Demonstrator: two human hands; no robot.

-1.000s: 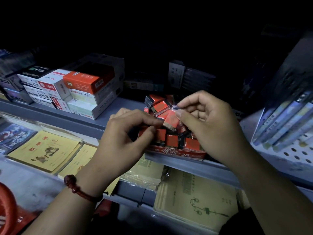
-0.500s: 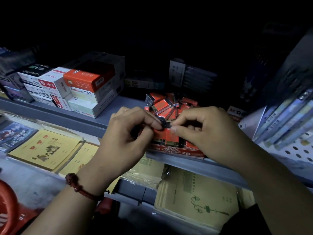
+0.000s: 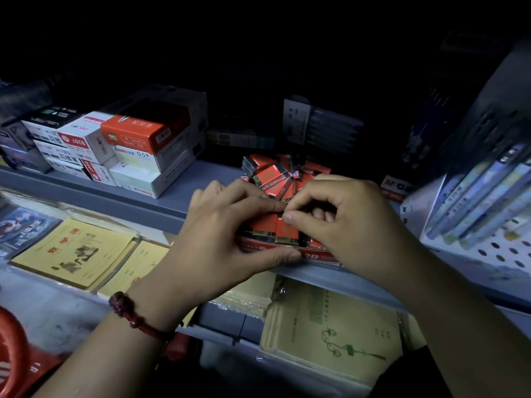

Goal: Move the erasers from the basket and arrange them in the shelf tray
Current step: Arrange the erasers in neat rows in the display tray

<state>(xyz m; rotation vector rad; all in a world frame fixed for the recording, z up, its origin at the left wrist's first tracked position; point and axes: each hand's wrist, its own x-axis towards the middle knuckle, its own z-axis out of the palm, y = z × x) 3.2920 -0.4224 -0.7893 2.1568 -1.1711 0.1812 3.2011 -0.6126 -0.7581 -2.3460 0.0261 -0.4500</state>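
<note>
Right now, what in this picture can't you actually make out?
All head view.
- Back of the upper shelf: lost in darkness.
- Whether left hand or right hand grips an eraser: fingertips meet, too dark.
- Tray: the hands cover most of it, so the eraser count is hidden.
- Red basket rim: cut off by the left edge; contents unseen.

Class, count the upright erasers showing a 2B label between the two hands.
2. The first eraser stands in the tray's front row by the left hand; the second eraser stands beside it, by the right hand. Others may be hidden behind the hands.
</note>
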